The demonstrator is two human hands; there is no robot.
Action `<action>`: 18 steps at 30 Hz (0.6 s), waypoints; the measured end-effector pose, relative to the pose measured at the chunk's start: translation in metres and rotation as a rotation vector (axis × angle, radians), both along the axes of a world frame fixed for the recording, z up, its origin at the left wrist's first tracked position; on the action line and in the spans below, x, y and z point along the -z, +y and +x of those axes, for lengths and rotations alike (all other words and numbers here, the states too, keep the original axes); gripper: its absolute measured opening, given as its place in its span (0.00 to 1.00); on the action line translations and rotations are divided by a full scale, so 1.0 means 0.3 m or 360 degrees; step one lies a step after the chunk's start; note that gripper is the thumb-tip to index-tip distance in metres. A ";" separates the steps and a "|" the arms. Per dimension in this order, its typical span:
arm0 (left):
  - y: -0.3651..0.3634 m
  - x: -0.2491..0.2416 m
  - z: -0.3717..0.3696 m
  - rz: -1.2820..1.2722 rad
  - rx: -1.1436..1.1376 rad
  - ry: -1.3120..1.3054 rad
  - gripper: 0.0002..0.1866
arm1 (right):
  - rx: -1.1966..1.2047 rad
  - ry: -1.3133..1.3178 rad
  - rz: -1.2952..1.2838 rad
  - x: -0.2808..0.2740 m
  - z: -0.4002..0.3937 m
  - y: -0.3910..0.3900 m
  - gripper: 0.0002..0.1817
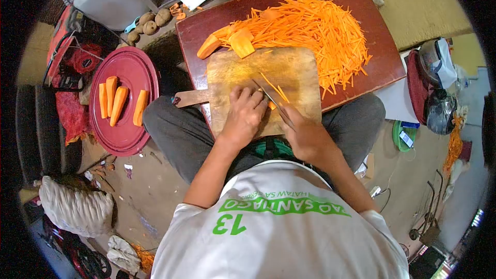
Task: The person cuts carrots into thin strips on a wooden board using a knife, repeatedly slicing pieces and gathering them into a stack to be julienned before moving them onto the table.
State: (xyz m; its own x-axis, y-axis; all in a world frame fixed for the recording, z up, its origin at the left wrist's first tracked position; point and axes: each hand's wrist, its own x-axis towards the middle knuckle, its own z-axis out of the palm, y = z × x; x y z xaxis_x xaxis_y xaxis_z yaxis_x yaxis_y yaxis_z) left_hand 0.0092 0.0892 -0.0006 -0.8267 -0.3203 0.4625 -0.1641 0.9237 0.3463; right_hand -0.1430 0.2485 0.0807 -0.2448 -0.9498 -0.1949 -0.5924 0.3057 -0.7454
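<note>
My right hand [309,137] grips a kitchen knife [274,100], its blade angled across the wooden cutting board [302,67]. Beside the blade, my left hand [244,109] presses down on the board with curled fingers. A bit of orange carrot [272,105] shows at its fingertips; the rest is hidden under the hand. Thin cut carrot strips [274,85] lie just past the knife. Beyond the board spreads a large heap of carrot strips [330,36], with thick carrot pieces [242,43] at its left end.
The board rests on a dark red wooden table [374,57] across my lap. At left, a red plastic lid [116,142] carries several peeled carrot pieces [118,106]. Brown root vegetables [150,27] lie behind it. A green bowl [398,137] with a phone [406,139] sits right of my knee.
</note>
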 end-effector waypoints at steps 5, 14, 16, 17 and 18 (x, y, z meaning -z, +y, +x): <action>0.028 -0.020 -0.001 0.0000 -0.0100 -0.0045 0.15 | -0.0101 0.0144 -0.0192 0.034 -0.033 -0.085 0.22; 0.033 0.007 -0.009 0.0015 -0.0083 0.0032 0.15 | -0.0039 0.0137 -0.0109 0.021 -0.006 -0.027 0.21; 0.042 0.003 -0.006 0.0046 -0.0102 0.0012 0.15 | -0.0047 0.0114 -0.0121 0.028 -0.020 -0.067 0.22; 0.041 -0.003 -0.005 0.0038 -0.0107 0.0010 0.15 | -0.0045 0.0076 -0.0096 0.019 -0.027 -0.081 0.23; 0.037 -0.006 -0.006 0.0033 -0.0114 0.0009 0.15 | -0.0046 0.0039 -0.0068 0.007 -0.031 -0.089 0.24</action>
State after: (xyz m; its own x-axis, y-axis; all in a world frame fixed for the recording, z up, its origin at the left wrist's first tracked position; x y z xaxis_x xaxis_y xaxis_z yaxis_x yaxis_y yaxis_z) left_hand 0.0075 0.1002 0.0011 -0.7988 -0.3879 0.4599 -0.2273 0.9023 0.3664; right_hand -0.1524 0.2218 0.0786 -0.2213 -0.9639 -0.1480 -0.6190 0.2561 -0.7425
